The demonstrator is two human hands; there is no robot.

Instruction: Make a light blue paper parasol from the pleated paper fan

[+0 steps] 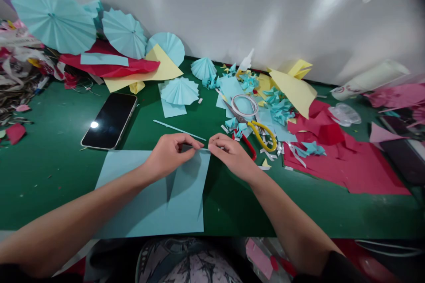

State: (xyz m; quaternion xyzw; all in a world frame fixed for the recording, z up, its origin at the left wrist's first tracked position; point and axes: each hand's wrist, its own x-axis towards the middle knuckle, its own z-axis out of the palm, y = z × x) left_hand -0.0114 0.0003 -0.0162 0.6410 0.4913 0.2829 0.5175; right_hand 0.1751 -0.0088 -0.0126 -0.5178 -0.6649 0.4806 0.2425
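Note:
A light-blue paper sheet (146,208) lies on the green table in front of me, its upper right part slightly raised and bent. My left hand (172,154) pinches at its upper edge, thumb against the fingers. Close by, my right hand (234,157) is closed in a pinch at the sheet's upper right corner. The fingertips nearly meet, and a narrow pale edge of paper shows between them. Just beyond the hands lies a thin blue paper strip (179,130). The exact fold under the fingers is hidden.
A phone (110,120) lies left. Pleated blue paper discs (55,20) stand along the wall. Yellow-handled scissors (257,130), a tape roll (245,105), a glue bottle (246,60) and paper scraps lie right of centre. Red paper sheets (372,168) cover the right side.

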